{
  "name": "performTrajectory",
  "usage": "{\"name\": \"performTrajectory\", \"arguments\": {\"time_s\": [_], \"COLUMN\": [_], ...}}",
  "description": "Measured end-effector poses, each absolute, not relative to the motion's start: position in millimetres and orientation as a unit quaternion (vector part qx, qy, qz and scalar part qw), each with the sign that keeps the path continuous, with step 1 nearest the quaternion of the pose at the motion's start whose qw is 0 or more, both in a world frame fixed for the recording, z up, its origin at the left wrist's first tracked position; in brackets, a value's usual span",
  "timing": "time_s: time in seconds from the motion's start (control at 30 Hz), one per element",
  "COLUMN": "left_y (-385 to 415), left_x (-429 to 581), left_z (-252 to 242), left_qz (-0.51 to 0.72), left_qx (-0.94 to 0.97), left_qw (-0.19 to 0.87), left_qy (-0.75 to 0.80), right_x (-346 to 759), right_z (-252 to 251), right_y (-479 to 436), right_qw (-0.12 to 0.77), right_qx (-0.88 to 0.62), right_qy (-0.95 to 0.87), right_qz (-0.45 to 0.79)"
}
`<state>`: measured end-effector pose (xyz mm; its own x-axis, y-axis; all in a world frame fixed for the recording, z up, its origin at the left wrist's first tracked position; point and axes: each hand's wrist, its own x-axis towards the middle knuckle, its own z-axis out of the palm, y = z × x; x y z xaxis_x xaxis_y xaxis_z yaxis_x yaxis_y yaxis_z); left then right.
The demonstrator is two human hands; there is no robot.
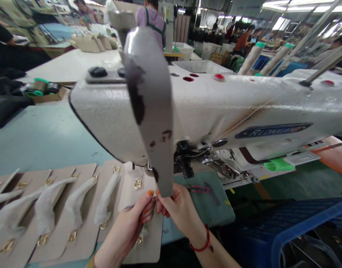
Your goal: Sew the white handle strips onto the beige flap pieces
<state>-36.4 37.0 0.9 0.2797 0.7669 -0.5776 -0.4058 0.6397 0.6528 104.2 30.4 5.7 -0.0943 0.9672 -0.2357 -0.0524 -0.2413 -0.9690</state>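
Observation:
My left hand [133, 219] and my right hand [180, 208] meet under the white sewing machine head [104, 115]. Both have curled fingers and pinching thumbs, close together; what lies between the fingertips is hidden. They are over a beige bag panel [151, 245] with a gold metal fitting [137, 184] near its far end, under the machine. A second gold fitting [140, 241] and a bit of white wrapping show below my left hand. A grey metal lever [152, 111] on the machine partly covers my right fingertips.
Overlapping beige panels with white-wrapped handles [76, 204] line the left of the green table [48, 130]. Pink-handled thread snips [198, 188] lie to the right. A blue crate [271, 238] stands at lower right. Thread cones [251, 57] stand behind the machine; people work farther back.

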Motion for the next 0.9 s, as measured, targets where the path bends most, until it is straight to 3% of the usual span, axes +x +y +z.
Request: {"name": "performTrajectory", "arguments": {"time_s": [0.5, 0.7, 0.9], "left_y": [59, 71, 80], "left_x": [-43, -41, -43], "left_z": [-16, -14, -17], "left_qz": [0.375, 0.374, 0.381], "left_qx": [0.257, 0.29, 0.33], "left_qw": [0.764, 0.749, 0.731], "left_qy": [0.459, 0.463, 0.461], "right_x": [99, 100, 112], "right_z": [-2, -34, -81], "right_y": [36, 9, -21], "right_qw": [0.464, 0.425, 0.386], "right_qx": [-0.529, -0.56, -0.617], "right_qy": [-0.454, -0.462, -0.534], "right_qz": [0.546, 0.54, 0.429]}}
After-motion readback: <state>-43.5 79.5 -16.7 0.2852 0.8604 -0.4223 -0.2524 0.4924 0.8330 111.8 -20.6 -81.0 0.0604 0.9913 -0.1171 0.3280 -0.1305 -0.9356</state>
